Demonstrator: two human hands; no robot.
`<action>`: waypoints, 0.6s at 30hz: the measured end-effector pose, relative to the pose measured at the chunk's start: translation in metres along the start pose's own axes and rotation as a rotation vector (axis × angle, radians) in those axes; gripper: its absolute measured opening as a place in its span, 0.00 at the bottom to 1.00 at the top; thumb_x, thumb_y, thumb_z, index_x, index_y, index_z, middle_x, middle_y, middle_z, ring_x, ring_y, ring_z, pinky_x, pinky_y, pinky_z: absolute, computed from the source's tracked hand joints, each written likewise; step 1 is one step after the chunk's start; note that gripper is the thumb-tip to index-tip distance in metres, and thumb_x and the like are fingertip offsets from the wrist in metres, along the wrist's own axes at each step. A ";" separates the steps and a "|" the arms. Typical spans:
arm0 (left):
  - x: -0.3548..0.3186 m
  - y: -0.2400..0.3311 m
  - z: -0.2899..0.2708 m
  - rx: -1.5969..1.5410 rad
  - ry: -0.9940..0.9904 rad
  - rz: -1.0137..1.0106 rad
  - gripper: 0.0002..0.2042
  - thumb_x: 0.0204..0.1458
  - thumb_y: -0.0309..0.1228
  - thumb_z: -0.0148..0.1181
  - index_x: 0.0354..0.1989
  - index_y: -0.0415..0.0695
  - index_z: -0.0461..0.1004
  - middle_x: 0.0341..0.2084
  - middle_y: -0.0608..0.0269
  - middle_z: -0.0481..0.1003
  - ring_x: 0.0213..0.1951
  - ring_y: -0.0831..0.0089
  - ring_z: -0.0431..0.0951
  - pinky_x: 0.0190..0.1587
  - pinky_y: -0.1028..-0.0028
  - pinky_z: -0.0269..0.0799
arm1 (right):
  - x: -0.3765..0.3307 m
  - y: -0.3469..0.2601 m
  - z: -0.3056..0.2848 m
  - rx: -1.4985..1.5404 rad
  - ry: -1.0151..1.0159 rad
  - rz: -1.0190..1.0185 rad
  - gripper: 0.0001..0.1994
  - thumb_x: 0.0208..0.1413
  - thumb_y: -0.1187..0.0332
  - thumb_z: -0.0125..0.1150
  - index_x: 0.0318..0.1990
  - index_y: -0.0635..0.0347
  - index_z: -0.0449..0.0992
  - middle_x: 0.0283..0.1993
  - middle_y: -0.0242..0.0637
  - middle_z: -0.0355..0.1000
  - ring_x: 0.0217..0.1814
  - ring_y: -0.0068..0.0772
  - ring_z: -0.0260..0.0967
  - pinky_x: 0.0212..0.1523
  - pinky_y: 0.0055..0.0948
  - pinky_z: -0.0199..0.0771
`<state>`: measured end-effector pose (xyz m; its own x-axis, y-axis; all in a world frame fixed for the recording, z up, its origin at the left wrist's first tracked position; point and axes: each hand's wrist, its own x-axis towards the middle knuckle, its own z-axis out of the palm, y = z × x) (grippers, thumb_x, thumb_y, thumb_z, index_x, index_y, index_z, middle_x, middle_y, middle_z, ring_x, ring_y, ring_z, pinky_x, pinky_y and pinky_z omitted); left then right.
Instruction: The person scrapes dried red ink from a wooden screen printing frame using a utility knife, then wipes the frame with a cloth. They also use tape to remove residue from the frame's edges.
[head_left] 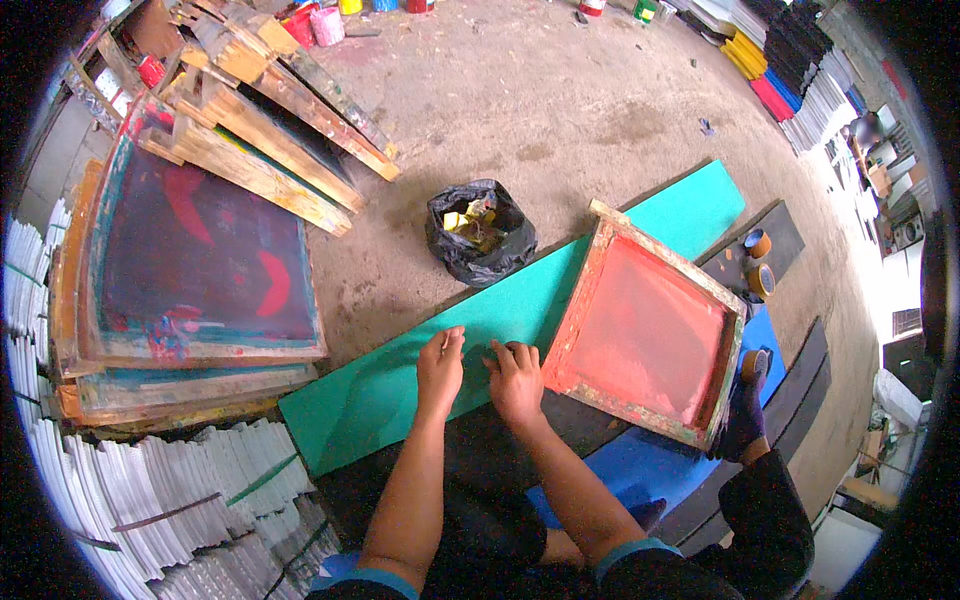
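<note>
Grip state couldn't be confirmed; left hand [439,372] and right hand [516,382] were curled over green board [525,312], black bag [478,266] beyond grip.

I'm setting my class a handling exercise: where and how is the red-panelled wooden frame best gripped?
Probably by its left rail, coming from the left, where the right hand is: the narrow wood gives an edge to close on, while the red panel is broad and flat, and a foot crowds the right rail.
</note>
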<state>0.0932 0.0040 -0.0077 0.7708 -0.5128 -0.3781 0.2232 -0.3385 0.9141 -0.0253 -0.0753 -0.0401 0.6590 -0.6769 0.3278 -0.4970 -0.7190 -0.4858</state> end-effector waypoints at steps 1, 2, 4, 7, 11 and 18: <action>0.002 -0.002 0.000 -0.030 0.003 0.019 0.21 0.65 0.44 0.52 0.49 0.36 0.77 0.42 0.53 0.80 0.43 0.68 0.79 0.46 0.69 0.74 | 0.000 -0.001 0.001 -0.015 -0.011 -0.001 0.16 0.49 0.70 0.69 0.47 0.60 0.80 0.42 0.43 0.72 0.44 0.46 0.68 0.44 0.41 0.72; 0.003 -0.005 0.000 -0.060 0.006 0.039 0.21 0.65 0.44 0.52 0.50 0.36 0.77 0.43 0.53 0.80 0.44 0.68 0.79 0.46 0.69 0.74 | 0.001 -0.002 0.002 -0.031 -0.017 0.017 0.16 0.49 0.70 0.69 0.47 0.60 0.80 0.42 0.43 0.72 0.44 0.46 0.68 0.44 0.42 0.72; 0.003 -0.008 -0.001 -0.027 0.005 0.044 0.23 0.66 0.47 0.50 0.50 0.36 0.77 0.44 0.52 0.80 0.43 0.67 0.79 0.45 0.69 0.74 | 0.003 -0.006 0.008 -0.062 -0.028 0.054 0.15 0.49 0.70 0.69 0.46 0.60 0.80 0.42 0.43 0.72 0.44 0.46 0.68 0.44 0.42 0.72; 0.003 -0.007 0.000 -0.026 0.001 0.062 0.24 0.65 0.48 0.49 0.50 0.37 0.78 0.45 0.53 0.80 0.41 0.67 0.79 0.44 0.69 0.74 | 0.002 -0.009 0.010 -0.057 -0.018 0.118 0.13 0.50 0.69 0.69 0.44 0.61 0.81 0.41 0.43 0.71 0.44 0.47 0.69 0.44 0.43 0.72; 0.001 -0.001 -0.002 -0.009 -0.018 -0.005 0.21 0.66 0.45 0.51 0.50 0.37 0.78 0.44 0.53 0.80 0.45 0.66 0.79 0.45 0.68 0.74 | -0.001 -0.008 0.022 0.091 0.088 0.188 0.10 0.51 0.71 0.67 0.41 0.61 0.81 0.38 0.44 0.71 0.43 0.47 0.69 0.43 0.43 0.71; 0.001 -0.002 0.001 -0.077 -0.041 -0.013 0.24 0.66 0.47 0.49 0.51 0.34 0.76 0.47 0.50 0.79 0.51 0.63 0.78 0.48 0.67 0.75 | 0.002 0.002 0.036 0.121 0.131 0.233 0.05 0.53 0.71 0.66 0.34 0.62 0.77 0.36 0.46 0.71 0.40 0.51 0.70 0.40 0.46 0.71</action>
<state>0.0933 0.0035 -0.0102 0.7426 -0.5417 -0.3938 0.2791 -0.2842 0.9172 -0.0050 -0.0726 -0.0700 0.4525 -0.8418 0.2942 -0.5504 -0.5233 -0.6506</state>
